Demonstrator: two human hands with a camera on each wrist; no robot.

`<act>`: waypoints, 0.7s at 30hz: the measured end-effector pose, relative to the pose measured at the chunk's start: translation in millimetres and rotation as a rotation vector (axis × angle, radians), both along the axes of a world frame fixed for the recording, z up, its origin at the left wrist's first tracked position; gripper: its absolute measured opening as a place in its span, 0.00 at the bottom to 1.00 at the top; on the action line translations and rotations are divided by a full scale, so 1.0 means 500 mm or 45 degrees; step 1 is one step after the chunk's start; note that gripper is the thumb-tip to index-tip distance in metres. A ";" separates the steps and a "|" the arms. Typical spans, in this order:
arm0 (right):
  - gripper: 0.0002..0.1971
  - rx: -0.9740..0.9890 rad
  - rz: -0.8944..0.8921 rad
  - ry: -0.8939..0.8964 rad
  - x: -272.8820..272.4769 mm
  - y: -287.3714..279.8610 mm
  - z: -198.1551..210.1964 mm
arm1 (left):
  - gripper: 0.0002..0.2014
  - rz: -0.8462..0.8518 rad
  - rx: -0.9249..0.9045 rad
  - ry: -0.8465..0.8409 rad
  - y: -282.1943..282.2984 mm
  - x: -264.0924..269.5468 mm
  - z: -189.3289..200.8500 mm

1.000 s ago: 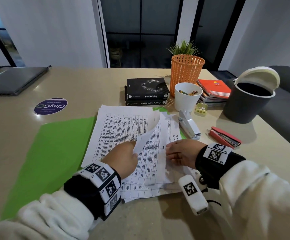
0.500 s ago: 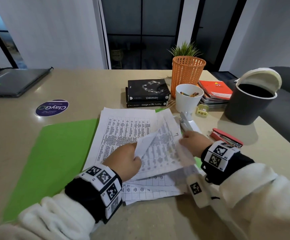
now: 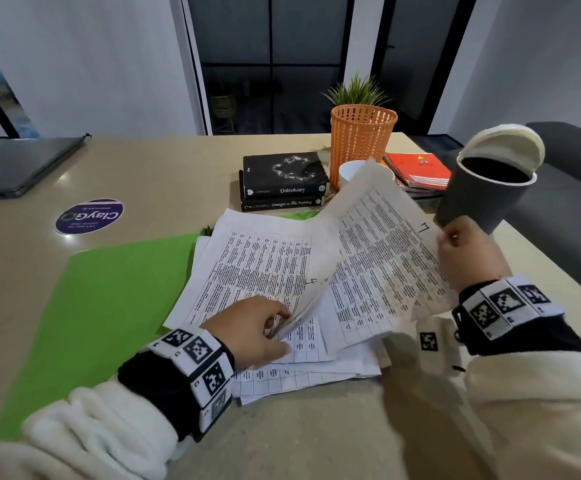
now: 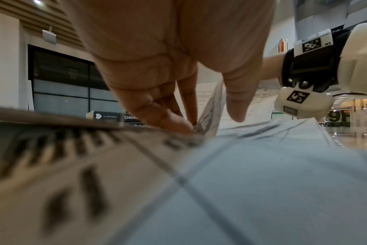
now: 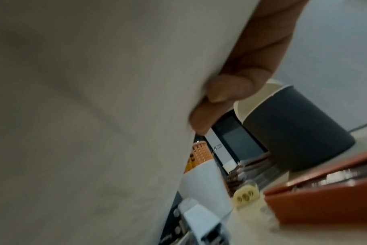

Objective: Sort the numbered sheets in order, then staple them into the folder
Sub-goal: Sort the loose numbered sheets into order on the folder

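Note:
A loose pile of printed sheets (image 3: 257, 265) lies on the right half of an open green folder (image 3: 109, 306); the top flat sheet shows a handwritten 4. My left hand (image 3: 278, 327) rests low on the pile, fingertips (image 4: 178, 122) pressing the paper and the thumb held apart. My right hand (image 3: 451, 237) pinches the right edge of a sheet marked 7 (image 3: 379, 265) and holds it raised and tilted over the pile. In the right wrist view that sheet's blank back (image 5: 94, 116) fills the left side, with a white stapler (image 5: 199, 220) and a red stapler (image 5: 325, 199) below it.
A dark bin with a white swing lid (image 3: 483, 192) stands just behind my right hand. Behind the sheets are two black books (image 3: 282, 181), a white cup (image 3: 351, 171), an orange basket (image 3: 363, 140) and an orange notebook (image 3: 420, 169). A closed laptop (image 3: 15, 164) lies far left.
My right hand has lifted the sheet marked 7 up and to the right, off the pile. My left hand let the curled corner go and now presses the pile.

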State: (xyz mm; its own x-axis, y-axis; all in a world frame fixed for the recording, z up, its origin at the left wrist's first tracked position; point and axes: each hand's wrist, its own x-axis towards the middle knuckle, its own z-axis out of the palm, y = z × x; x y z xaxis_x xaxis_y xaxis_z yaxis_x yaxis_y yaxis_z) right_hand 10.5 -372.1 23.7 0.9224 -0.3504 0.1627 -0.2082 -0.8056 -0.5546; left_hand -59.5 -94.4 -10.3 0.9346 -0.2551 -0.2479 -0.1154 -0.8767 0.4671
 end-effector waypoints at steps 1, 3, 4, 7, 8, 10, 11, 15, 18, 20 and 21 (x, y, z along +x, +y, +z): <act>0.07 0.006 -0.012 -0.028 -0.003 -0.005 0.004 | 0.24 0.003 -0.001 -0.013 0.000 0.000 -0.002; 0.06 0.025 -0.045 -0.096 -0.007 -0.014 0.021 | 0.24 0.012 -0.007 -0.037 0.002 0.000 -0.005; 0.06 0.037 -0.054 -0.134 -0.009 -0.017 0.032 | 0.24 0.016 -0.011 -0.031 0.003 0.000 -0.006; 0.08 0.079 -0.060 -0.244 -0.014 -0.022 0.061 | 0.28 0.028 -0.046 0.023 0.004 0.000 -0.006; 0.09 0.098 -0.068 -0.277 -0.016 -0.022 0.069 | 0.29 0.031 -0.052 0.036 0.004 -0.001 -0.004; 0.09 0.126 -0.094 -0.341 -0.021 -0.021 0.082 | 0.29 0.036 -0.052 0.056 0.003 -0.003 0.000; 0.10 0.137 -0.107 -0.372 -0.024 -0.021 0.088 | 0.29 0.039 -0.055 0.067 0.002 -0.003 0.000; 0.11 0.204 -0.168 -0.474 -0.030 -0.023 0.100 | 0.24 0.074 -0.142 0.081 0.000 -0.002 0.002; 0.11 0.227 -0.174 -0.434 -0.026 -0.029 0.096 | 0.14 0.092 -0.167 0.005 -0.001 -0.004 0.003; 0.12 0.212 -0.169 -0.353 -0.023 -0.033 0.086 | 0.14 0.118 -0.145 -0.094 -0.001 -0.004 0.003; 0.12 0.204 -0.169 -0.317 -0.021 -0.033 0.080 | 0.14 0.159 -0.151 -0.149 -0.001 -0.003 0.003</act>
